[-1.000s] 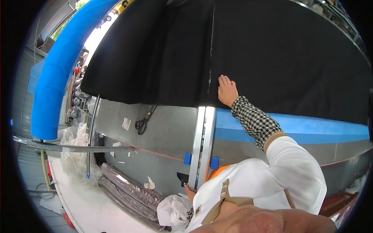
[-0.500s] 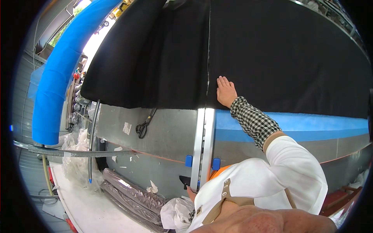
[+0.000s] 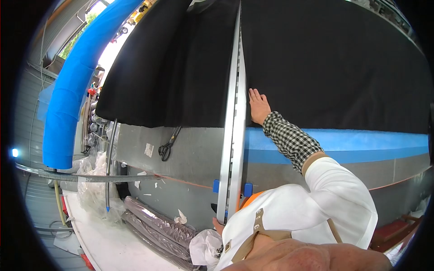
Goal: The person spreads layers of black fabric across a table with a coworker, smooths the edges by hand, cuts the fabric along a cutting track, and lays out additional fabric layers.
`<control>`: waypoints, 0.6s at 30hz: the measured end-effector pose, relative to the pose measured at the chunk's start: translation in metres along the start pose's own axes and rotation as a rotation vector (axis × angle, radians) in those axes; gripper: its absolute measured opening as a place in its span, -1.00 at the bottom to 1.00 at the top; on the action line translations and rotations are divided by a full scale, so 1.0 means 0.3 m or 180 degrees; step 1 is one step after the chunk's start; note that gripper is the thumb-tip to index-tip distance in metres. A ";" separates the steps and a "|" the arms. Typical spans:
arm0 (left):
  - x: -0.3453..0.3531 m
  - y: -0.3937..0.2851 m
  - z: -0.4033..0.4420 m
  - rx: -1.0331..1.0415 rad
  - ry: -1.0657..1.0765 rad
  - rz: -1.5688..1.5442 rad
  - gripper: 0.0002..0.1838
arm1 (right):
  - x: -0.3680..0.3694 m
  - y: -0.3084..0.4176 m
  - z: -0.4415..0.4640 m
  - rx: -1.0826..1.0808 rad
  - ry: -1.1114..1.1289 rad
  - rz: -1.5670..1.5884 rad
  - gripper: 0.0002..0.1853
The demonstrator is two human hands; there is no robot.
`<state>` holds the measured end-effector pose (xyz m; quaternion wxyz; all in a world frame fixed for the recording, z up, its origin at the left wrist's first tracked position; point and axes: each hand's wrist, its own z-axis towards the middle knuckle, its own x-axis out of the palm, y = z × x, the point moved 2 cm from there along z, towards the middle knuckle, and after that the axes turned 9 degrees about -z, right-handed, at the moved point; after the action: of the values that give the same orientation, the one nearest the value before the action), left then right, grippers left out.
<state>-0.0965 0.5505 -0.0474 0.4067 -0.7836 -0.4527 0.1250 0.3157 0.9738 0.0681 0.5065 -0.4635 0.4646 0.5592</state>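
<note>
Black fabric (image 3: 334,67) spreads over the grey table (image 3: 194,149), its front edge lying partly over a blue layer (image 3: 316,140). A long silver metal rail (image 3: 236,108) runs across the table and fabric, with a blue block on each side near its front end. My right hand (image 3: 260,107) lies flat on the fabric just right of the rail, fingers out and holding nothing. Low by the rail's near end, my left hand (image 3: 218,224) is closed at a black handle (image 3: 214,207), mostly hidden. Black scissors (image 3: 166,149) rest left of the rail, tips beneath the fabric edge.
A blue roll (image 3: 63,113) stands at the left, above a horizontal metal pipe (image 3: 90,176). Plastic-wrapped rolls (image 3: 158,226) lie on the lower left. Clear plastic (image 3: 92,194) hangs by an upright rod (image 3: 110,167). Paper scraps are near the table's front.
The silver rail now shows over the fabric up to the top, where only a thin line showed before. My right hand has shifted slightly left in view and sits beside it.
</note>
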 end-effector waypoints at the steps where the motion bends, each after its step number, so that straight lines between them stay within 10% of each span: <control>1: 0.000 -0.002 -0.001 -0.0045 0.0074 -0.0015 -0.41 | 0.008 0.000 0.001 -0.0006 -0.0043 0.0011 -0.09; 8: -0.065 0.044 0.116 0.0021 0.0378 -0.0103 -0.43 | 0.013 0.005 0.005 -0.0007 -0.0254 0.0308 -0.21; 11: -0.141 0.065 0.178 0.1656 0.0243 0.1991 -0.44 | -0.031 0.075 -0.046 -0.0644 -0.0252 0.0181 -0.39; 14: -0.031 0.034 0.065 -0.0321 0.0287 -0.0418 -0.46 | -0.031 0.178 -0.179 -0.1636 0.0377 -0.0026 -0.42; 18: -0.063 0.060 0.116 0.0480 0.0379 0.0395 -0.43 | 0.007 0.237 -0.497 -0.2052 0.0263 0.0739 -0.47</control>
<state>-0.1157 0.5486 -0.0864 0.4822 -0.7833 -0.3676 0.1370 0.2519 0.8228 0.0488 0.2478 -0.5660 0.3338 0.7119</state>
